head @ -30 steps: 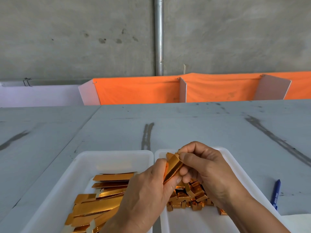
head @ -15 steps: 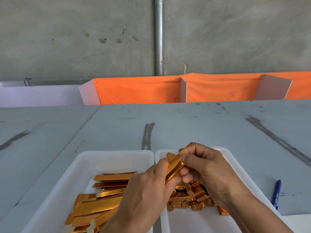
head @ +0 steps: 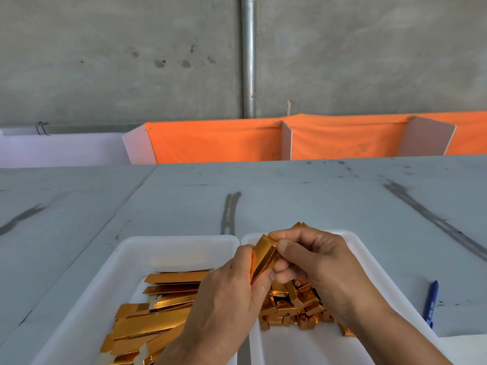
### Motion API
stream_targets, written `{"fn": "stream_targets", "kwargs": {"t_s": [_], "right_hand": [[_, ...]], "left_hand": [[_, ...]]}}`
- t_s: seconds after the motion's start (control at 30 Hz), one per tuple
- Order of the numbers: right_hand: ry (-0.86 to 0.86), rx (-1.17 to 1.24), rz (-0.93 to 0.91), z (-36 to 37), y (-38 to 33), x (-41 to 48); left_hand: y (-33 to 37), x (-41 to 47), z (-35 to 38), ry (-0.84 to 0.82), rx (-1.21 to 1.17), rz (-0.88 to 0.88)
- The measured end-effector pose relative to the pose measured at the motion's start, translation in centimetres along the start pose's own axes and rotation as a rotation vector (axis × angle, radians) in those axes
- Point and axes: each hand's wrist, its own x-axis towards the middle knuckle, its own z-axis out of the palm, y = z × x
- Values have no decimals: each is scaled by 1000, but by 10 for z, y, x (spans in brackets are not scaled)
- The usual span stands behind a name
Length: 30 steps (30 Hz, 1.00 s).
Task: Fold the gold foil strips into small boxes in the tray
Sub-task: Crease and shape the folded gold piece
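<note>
A half-folded gold foil strip (head: 263, 256) is held above the gap between two white trays. The left hand (head: 226, 306) pinches it from 7 o'clock, and the right hand (head: 316, 262) pinches it with curled fingers from 2 o'clock. Folded boxes (head: 292, 306) are heaped in the right tray (head: 303, 346) at its 5 o'clock. Flat strips (head: 158, 320) fill the left tray (head: 171, 251) at 8 o'clock. A blue pen (head: 431, 302) lies on the table (head: 316, 201) at 3 o'clock.

hands: left hand (head: 224, 299) and right hand (head: 329, 270) both pinch one part-folded strip (head: 263, 255), tilted, above the gap between trays | left tray (head: 184, 252): flat strips (head: 158, 322) heaped | right tray (head: 303, 346): boxes (head: 295, 309) piled | pen (head: 431, 301): on table (head: 316, 201), just right of right tray | back: orange cloth (head: 224, 143), pipe (head: 247, 56)
</note>
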Motion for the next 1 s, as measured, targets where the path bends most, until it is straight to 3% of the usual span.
{"fn": "stream_targets", "kwargs": {"t_s": [0.67,0.83,1.0], "right_hand": [[19,-259,-129,-3,-2,-4],[58,-157,-124,3,-2,-5],[90,-221,-173,6,0,-5]], "left_hand": [[4,1,-1,-6,109,12],[5,1,-1,-9,127,4],[6,1,-1,-19,152,1]]}}
